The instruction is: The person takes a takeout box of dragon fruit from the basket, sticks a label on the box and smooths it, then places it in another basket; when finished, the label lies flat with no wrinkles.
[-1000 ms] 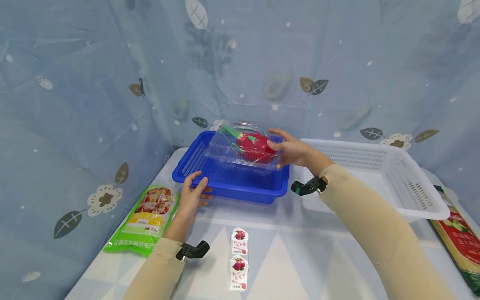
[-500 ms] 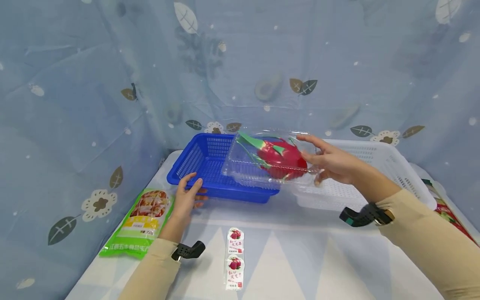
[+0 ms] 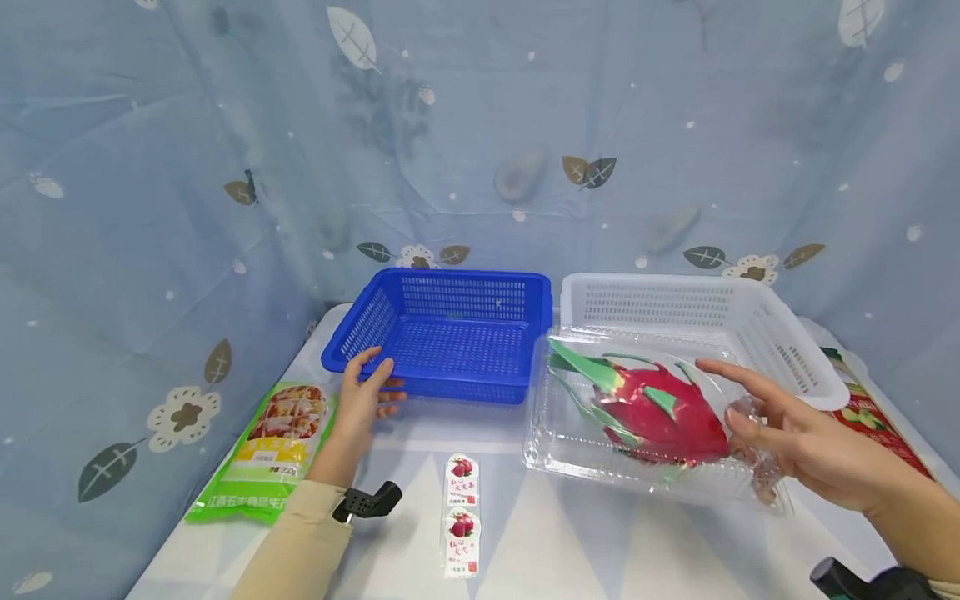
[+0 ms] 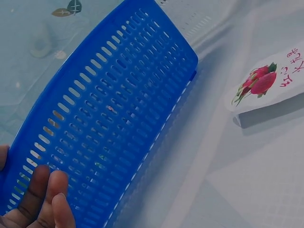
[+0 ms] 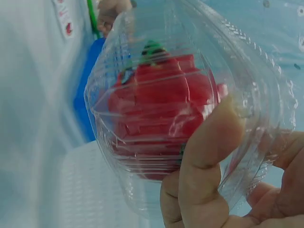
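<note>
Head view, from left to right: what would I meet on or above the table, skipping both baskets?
Green bag → left hand → stickers → clear box, dragon fruit inside → red packet. I leave out the right hand, which overlaps the box it holds.

Desk (image 3: 577,533) is white with big pale grey-blue triangles on it. Blue basket (image 3: 465,389) sits toward the back, a bit left of centre, and the white basket (image 3: 648,302) is just beside it on the right. Green bag's (image 3: 264,454) lying flat near the left edge, printed with a food photo. Front and middle there's a strip of two fruit labels (image 3: 462,517), face up. Far right, partly hidden, a red packet (image 3: 881,425) lies by the white basket.
</note>
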Action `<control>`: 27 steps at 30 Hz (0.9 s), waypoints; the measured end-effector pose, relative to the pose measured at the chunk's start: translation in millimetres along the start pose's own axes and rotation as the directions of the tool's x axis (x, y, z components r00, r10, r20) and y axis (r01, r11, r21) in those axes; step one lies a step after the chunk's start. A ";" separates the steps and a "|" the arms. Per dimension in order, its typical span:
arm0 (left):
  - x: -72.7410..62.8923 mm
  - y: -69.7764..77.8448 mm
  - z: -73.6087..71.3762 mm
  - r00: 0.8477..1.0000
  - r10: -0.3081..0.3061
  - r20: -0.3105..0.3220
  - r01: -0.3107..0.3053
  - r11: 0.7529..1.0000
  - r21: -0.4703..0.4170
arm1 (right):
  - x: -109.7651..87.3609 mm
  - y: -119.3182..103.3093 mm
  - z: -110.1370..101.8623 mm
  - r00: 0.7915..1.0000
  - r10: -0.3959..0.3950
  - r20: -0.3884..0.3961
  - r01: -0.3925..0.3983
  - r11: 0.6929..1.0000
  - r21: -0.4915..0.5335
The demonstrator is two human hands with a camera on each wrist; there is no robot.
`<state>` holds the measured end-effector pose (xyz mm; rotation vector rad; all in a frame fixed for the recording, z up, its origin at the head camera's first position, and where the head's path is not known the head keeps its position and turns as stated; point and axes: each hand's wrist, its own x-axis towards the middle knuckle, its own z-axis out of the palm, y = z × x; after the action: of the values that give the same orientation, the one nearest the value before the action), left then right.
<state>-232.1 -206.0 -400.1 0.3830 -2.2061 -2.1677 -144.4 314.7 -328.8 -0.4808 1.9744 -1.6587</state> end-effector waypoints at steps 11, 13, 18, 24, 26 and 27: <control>1.6 0.7 -1.2 1.000 -0.017 -0.005 0.017 1.000 -0.003 | -28.5 51.4 9.8 0.989 0.069 0.132 -0.097 0.970 0.223; 1.6 0.5 -1.1 1.000 -0.016 -0.006 0.016 1.000 -0.010 | -29.9 55.8 10.7 0.988 0.085 0.127 -0.110 0.972 0.205; 1.0 0.5 -0.8 1.000 -0.011 -0.012 0.011 1.000 -0.020 | -31.3 61.8 9.5 0.988 0.106 0.112 -0.122 0.980 0.154; -0.6 -0.3 1.1 1.000 -0.014 -0.019 0.014 1.000 -0.016 | -32.3 67.2 4.9 0.984 0.114 0.139 -0.137 0.976 0.170; -1.1 0.2 1.2 1.000 -0.018 -0.023 0.018 1.000 -0.018 | -32.0 70.0 3.8 0.982 0.122 0.141 -0.145 0.975 0.166; -1.4 0.7 1.1 0.999 -0.019 -0.026 0.019 1.000 -0.017 | -31.8 71.7 3.4 0.982 0.126 0.139 -0.147 0.976 0.160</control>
<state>-231.1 -204.6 -399.2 0.4306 -2.1782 -2.1769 -112.8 343.7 -394.5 -0.3690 1.7167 -1.6497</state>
